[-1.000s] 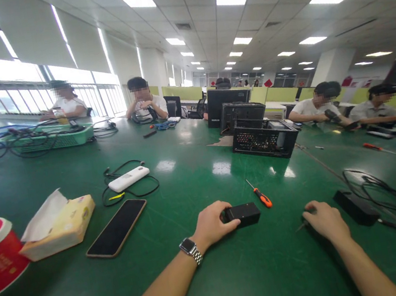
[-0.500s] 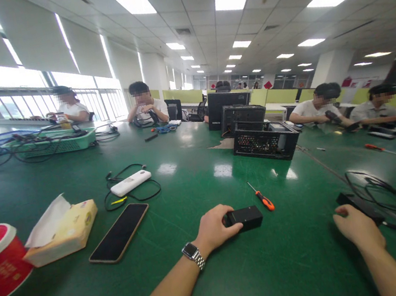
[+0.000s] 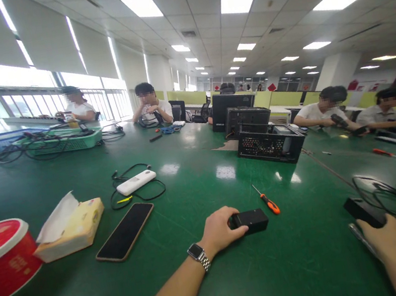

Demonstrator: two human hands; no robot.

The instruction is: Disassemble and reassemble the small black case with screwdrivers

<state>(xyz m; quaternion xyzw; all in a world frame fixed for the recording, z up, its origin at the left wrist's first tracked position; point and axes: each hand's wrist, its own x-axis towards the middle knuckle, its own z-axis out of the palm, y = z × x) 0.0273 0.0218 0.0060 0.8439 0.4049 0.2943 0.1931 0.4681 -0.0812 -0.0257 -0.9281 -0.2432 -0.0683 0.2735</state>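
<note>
My left hand (image 3: 222, 230), with a metal-band watch on the wrist, grips one end of a small black rectangular box (image 3: 254, 221) resting on the green table. An orange-handled screwdriver (image 3: 269, 203) lies just beyond that box. Over at the right, my right hand (image 3: 394, 241) is at the near end of a second black box (image 3: 364, 212), its thumb and fingers apart. Beside the thumb lies a slim silver rod (image 3: 363, 239), partly covered by the hand. Whether the hand touches the rod or box is hard to tell.
Black cable (image 3: 395, 200) coils past the right box. Left are a phone (image 3: 125, 232), tissue pack (image 3: 70, 229), red tub (image 3: 4, 264) and white device (image 3: 136, 183). An opened computer case (image 3: 272, 145) and cable-filled green basket (image 3: 62, 142) stand farther back. Several people sit around the table.
My right hand has shifted right and nearer to me, uncovering the silver rod and more of the right black box. My left hand keeps its grip. The view has turned slightly.
</note>
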